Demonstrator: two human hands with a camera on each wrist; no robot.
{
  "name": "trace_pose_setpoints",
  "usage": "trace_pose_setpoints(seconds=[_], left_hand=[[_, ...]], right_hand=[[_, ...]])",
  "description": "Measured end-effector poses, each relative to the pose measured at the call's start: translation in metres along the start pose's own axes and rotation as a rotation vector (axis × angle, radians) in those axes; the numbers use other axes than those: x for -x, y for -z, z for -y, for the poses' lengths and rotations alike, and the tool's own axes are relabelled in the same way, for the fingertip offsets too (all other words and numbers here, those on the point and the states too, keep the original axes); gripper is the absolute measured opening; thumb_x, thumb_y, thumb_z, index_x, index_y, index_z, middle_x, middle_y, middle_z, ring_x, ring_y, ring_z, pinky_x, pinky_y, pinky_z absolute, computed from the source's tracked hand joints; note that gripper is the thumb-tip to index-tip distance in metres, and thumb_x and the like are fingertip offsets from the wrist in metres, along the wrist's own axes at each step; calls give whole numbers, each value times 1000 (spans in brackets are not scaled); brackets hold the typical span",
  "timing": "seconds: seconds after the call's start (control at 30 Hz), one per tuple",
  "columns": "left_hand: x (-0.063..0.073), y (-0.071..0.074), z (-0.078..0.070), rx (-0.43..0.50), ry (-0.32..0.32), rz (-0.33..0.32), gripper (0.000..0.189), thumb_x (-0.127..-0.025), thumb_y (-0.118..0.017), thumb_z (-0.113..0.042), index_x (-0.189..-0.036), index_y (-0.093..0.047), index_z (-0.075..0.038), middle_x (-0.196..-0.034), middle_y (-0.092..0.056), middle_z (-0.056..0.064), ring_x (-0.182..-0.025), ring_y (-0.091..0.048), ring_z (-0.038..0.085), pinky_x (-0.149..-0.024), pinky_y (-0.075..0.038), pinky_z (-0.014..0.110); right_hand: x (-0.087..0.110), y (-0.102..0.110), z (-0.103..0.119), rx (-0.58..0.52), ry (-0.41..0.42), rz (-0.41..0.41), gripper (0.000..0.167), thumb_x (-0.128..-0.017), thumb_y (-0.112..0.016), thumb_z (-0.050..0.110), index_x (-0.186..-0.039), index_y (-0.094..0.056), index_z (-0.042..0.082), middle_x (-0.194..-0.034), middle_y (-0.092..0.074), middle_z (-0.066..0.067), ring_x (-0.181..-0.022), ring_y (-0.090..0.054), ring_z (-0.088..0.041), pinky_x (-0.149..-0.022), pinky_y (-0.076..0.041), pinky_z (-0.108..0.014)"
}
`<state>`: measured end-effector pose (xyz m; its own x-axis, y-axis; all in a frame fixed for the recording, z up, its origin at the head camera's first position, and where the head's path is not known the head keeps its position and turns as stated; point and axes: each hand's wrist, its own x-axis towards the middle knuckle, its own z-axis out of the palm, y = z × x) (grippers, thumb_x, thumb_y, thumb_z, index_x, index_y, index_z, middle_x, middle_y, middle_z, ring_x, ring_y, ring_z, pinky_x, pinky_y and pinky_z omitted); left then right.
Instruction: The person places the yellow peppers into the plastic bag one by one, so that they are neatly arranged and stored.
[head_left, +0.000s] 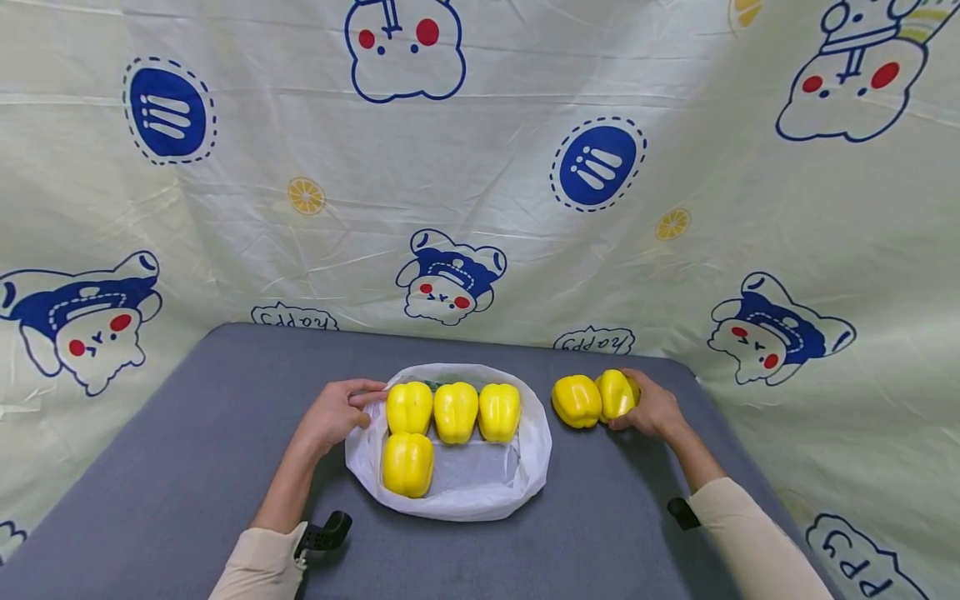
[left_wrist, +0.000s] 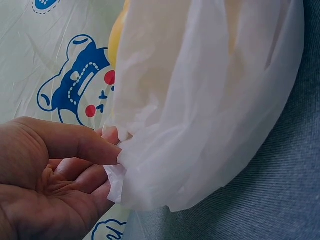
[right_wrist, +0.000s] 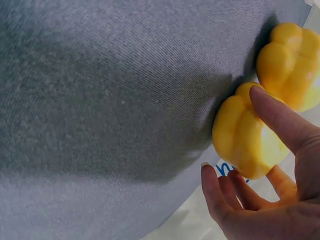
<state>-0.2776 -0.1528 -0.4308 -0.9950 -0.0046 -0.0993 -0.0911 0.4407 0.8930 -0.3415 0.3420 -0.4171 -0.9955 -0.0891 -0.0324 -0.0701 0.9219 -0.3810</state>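
A white plastic bag [head_left: 525,492] with a rolled-open rim sits on the table with several yellow bell peppers [head_left: 456,413] inside, three in a back row and one at front left. At the bag's left rim, my left hand [head_left: 335,417] pinches the thin plastic between thumb and fingers, as the left wrist view shows on the bag's side [left_wrist: 175,140]. To the right of the bag, my right hand [head_left: 651,408] holds a yellow bell pepper [right_wrist: 245,135], thumb on one side and fingers round the other. A second loose pepper [head_left: 576,402] touches it on the left.
Grey cloth covers the table [head_left: 187,467]. A pale printed curtain [head_left: 510,167] hangs behind the table's back edge and at its sides. Inside the bag, a bare flat bottom [head_left: 472,467] shows at front right.
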Motion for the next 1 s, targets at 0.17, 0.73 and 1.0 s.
trace_pose_setpoints(seconds=[0.17,0.73,1.0], left_hand=[[-1,0,0,-10,6,-1,57,-80,-58,15,-132,-67,-6,-128,-71,13,-114,-57,29,-67,-43,28],[1,0,0,-3,15,-2,57,-81,-57,15,-133,-66,-6,-129,-70,13,-121,-57,31,-66,-44,28],[1,0,-1,-1,4,-10,57,-80,-57,15,-133,-66,-5,-130,-70,15,-117,-58,30,-59,-41,26]], right_hand=[[0,-2,-1,-5,-14,-7,102,-71,-89,26,-152,-33,0,-146,-44,-33,-125,-46,-54,-104,-32,-69],[-1,6,0,-1,-3,-30,102,-71,-88,29,-151,-34,-3,-146,-44,-34,-124,-47,-52,-104,-31,-68],[7,26,9,7,-2,-72,101,-73,-87,30,-151,-33,-4,-143,-46,-35,-116,-49,-49,-99,-34,-66]])
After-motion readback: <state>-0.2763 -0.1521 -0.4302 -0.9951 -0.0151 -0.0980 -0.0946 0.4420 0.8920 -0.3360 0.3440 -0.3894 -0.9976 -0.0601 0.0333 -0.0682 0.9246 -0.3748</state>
